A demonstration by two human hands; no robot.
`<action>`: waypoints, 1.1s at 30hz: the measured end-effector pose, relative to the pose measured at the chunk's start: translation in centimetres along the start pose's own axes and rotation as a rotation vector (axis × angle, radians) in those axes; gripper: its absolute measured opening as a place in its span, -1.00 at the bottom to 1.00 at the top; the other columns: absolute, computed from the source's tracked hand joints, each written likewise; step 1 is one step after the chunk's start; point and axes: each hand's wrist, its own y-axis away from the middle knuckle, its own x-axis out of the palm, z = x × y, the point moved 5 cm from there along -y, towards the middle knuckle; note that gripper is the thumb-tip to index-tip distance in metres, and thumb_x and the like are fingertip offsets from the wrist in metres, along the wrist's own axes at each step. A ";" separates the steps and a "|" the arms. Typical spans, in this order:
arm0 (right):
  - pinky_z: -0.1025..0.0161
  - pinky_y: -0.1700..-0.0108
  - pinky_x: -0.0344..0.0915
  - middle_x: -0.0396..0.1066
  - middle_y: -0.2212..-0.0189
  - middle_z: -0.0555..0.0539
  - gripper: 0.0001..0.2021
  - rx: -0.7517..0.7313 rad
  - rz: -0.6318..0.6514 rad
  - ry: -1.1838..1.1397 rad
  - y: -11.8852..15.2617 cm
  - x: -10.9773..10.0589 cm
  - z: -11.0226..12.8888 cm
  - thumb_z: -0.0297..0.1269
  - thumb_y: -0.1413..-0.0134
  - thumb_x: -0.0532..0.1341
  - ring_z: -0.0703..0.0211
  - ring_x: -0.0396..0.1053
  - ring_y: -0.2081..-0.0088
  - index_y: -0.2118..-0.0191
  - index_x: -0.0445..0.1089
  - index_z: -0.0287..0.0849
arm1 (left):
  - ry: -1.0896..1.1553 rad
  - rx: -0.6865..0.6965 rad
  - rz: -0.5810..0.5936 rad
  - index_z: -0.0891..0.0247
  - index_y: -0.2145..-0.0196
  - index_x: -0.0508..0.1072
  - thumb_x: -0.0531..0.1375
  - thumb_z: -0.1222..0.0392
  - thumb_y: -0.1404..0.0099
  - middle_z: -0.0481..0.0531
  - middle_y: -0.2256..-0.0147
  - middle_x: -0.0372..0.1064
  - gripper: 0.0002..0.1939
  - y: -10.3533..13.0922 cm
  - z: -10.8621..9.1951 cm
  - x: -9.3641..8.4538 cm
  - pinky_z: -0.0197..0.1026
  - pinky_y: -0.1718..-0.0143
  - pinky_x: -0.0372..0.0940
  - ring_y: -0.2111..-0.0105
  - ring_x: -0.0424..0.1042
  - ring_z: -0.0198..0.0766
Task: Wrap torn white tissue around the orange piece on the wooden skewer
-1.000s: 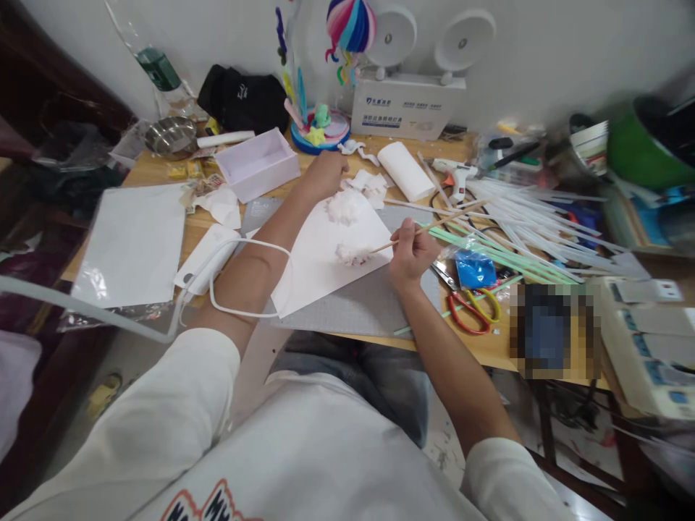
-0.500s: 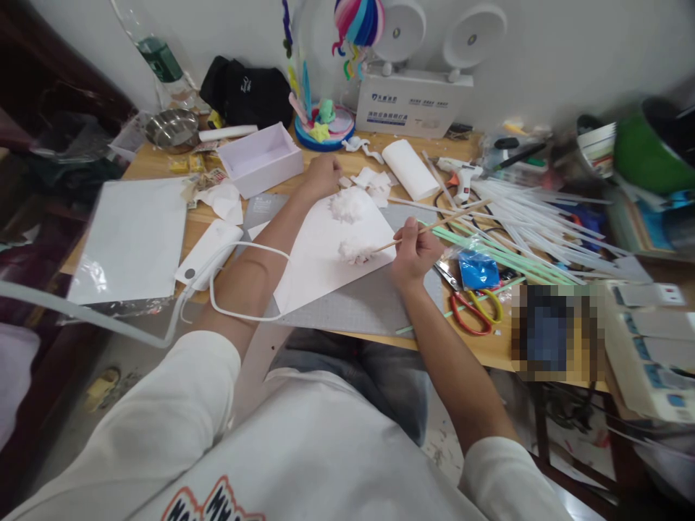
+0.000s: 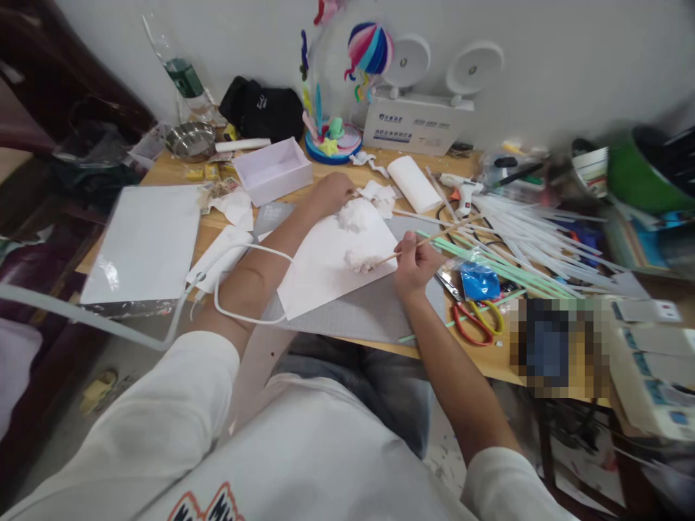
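My right hand (image 3: 417, 264) pinches a thin wooden stick (image 3: 448, 230). The stick's left end touches a fluffy white clump (image 3: 365, 259) lying on a sheet of white paper (image 3: 312, 278). A second white clump (image 3: 354, 215) sits farther back on the paper, just below the fingers of my left hand (image 3: 337, 192). Those fingers are closed together around something small that I cannot make out. Torn white tissue (image 3: 380, 195) lies right of my left hand. Beneath the paper is a grey cutting mat (image 3: 374, 315).
An open white box (image 3: 274, 174) stands behind my left forearm, near a white lamp arm (image 3: 108, 322). Scissors (image 3: 478, 318), a hot glue gun (image 3: 461, 192) and many white and green strips (image 3: 543, 231) lie to the right. A tissue roll (image 3: 414, 183) lies at the back.
The whole view has shifted, so the table appears lower and slightly to the right. My left hand has edged right, close to the rear clump. My right hand keeps its grip on the stick.
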 end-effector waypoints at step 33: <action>0.24 0.48 0.03 0.18 0.74 0.07 -0.42 -0.147 0.278 0.065 0.8 1.1 2.8 0.14 -0.31 0.07 0.37 0.14 0.64 0.63 0.35 -0.14 | 0.986 -0.385 0.057 0.30 0.30 0.64 0.38 0.16 -0.16 0.05 0.35 0.61 -0.82 18.1 -8.0 0.4 -0.20 0.17 0.42 0.33 0.54 -0.25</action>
